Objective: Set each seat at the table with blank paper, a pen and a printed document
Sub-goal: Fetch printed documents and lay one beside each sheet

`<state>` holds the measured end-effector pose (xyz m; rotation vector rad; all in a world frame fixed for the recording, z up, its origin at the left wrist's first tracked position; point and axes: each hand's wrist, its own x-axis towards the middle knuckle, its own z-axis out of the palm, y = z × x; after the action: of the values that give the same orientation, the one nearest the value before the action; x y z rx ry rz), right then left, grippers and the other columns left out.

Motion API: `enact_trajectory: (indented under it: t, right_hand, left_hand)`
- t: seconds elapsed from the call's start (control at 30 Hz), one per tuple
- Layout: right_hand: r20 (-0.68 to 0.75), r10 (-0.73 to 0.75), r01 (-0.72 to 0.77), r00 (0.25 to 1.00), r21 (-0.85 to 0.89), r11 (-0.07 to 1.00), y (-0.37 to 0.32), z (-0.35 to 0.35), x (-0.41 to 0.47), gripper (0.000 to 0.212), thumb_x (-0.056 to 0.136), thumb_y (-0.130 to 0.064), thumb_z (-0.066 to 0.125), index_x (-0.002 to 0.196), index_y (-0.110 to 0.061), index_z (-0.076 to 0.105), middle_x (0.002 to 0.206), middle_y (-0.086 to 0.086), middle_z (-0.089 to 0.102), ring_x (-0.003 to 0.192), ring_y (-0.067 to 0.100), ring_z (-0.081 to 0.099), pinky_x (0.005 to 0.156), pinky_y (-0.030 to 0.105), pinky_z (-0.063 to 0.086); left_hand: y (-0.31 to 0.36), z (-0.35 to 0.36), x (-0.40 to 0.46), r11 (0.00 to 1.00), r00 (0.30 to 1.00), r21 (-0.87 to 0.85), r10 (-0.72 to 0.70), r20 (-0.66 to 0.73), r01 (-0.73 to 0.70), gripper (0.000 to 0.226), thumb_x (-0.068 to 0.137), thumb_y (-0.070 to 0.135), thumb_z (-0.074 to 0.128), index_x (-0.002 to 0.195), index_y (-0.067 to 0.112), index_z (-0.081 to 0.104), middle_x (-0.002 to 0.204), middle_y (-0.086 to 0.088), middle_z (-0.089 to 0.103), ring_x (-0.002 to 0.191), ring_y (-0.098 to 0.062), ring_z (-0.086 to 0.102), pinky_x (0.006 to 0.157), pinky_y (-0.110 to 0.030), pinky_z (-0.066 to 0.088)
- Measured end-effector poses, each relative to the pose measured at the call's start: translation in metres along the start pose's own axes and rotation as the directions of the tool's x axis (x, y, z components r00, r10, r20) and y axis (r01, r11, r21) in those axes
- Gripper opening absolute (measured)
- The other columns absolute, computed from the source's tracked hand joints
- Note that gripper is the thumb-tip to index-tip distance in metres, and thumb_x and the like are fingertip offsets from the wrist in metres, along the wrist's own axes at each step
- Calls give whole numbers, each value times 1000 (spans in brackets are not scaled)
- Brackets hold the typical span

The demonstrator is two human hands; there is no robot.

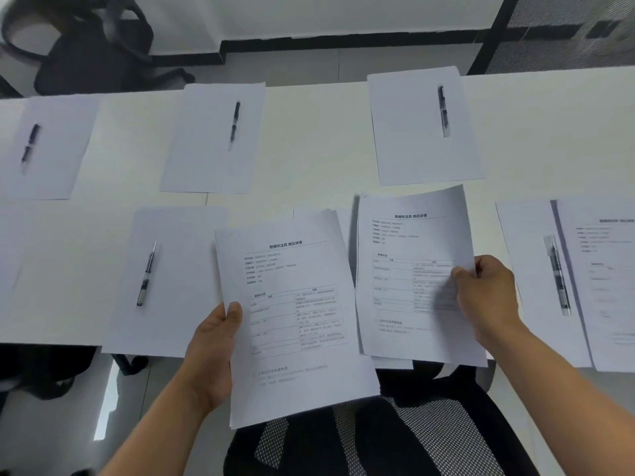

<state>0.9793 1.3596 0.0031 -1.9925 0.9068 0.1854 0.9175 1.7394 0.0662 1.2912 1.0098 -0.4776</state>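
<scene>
My left hand (216,352) grips a stack of printed documents (292,314) by its left edge, held above the near table edge. My right hand (488,297) pinches one printed document (409,269) by its right edge, just above a blank sheet at the near middle seat. Blank paper (171,280) with a pen (147,274) lies to the near left. At the near right, blank paper (529,269), a pen (558,274) and a printed document (604,280) lie together. Three far seats each have blank paper (213,139) and a pen (234,123).
The white table (309,132) runs across the view. A black mesh chair (395,434) stands below me at the near edge. Another black chair (86,46) stands beyond the far left edge. A black post (491,32) rises at the far right.
</scene>
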Motion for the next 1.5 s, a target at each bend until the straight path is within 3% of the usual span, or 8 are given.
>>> enact_trajectory:
  t: [0.2, 0.57, 1.07, 1.17, 1.23, 1.3, 1.43, 1.5]
  right_hand:
    - [32, -51, 53, 998, -64, 997, -2, 6, -2, 4, 102, -16, 61, 101, -12, 61, 95, 4, 67, 80, 26, 62, 65, 34, 47]
    - [13, 4, -3, 1000, -45, 999, 0, 9, -18, 6, 101, -12, 58, 106, -9, 58, 95, 1, 64, 76, 15, 56, 57, 30, 35]
    - [5, -30, 30, 1000, -57, 998, 4, 1, -18, 17, 96, -19, 69, 111, -16, 63, 104, -3, 69, 88, 16, 64, 64, 26, 43]
    - [-14, -57, 55, 998, -85, 995, 6, -2, -21, 36, 95, -20, 69, 130, -15, 62, 121, 4, 64, 110, 28, 64, 82, 37, 54]
    - [-27, -61, 57, 998, -127, 990, 4, -5, -27, 50, 97, -21, 68, 144, -14, 55, 136, 6, 52, 132, 31, 49, 105, 49, 49]
    - [-39, -102, 96, 994, -150, 984, 0, -9, -33, 49, 98, -18, 66, 146, -15, 54, 142, 9, 46, 139, 31, 38, 112, 51, 43]
    - [35, -196, 197, 980, -15, 980, -17, -15, -53, 26, 101, -27, 67, 127, -25, 65, 126, -1, 61, 108, 15, 62, 85, 31, 50]
    - [134, -191, 185, 972, 55, 981, -27, -15, -67, 11, 103, -34, 65, 112, -29, 70, 109, -8, 71, 95, 11, 68, 79, 31, 51]
  left_hand:
    - [1, -6, 4, 1000, 1000, -13, 22, 8, -22, 33, 116, 35, 47, 136, 27, 72, 130, -4, 80, 120, -36, 76, 107, -67, 56]
    - [0, 0, 11, 999, 998, 5, 33, 44, -33, 35, 115, 37, 48, 136, 25, 73, 134, -6, 78, 124, -36, 75, 110, -64, 54]
    - [0, 10, 1, 997, 995, 34, 62, 83, -66, 35, 116, 36, 46, 137, 26, 72, 131, -4, 80, 119, -33, 77, 100, -57, 61]
    - [-1, 13, 0, 999, 995, 4, 52, 89, -52, 35, 116, 36, 47, 138, 26, 72, 134, -5, 78, 123, -35, 75, 109, -64, 55]
    - [-1, 15, -3, 998, 994, -2, 59, 93, -59, 35, 116, 35, 47, 139, 26, 72, 134, -5, 78, 124, -35, 75, 110, -63, 55]
    - [-1, 17, -6, 997, 992, 2, 75, 98, -76, 35, 116, 35, 47, 139, 25, 72, 133, -5, 79, 124, -35, 75, 109, -62, 55]
    - [1, 23, -17, 996, 990, 10, 89, 109, -91, 35, 116, 35, 47, 138, 26, 72, 132, -4, 79, 120, -32, 77, 102, -56, 60]
    - [2, 26, -25, 995, 987, 16, 97, 126, -100, 35, 116, 35, 47, 139, 25, 72, 132, -4, 79, 116, -30, 79, 93, -50, 64]
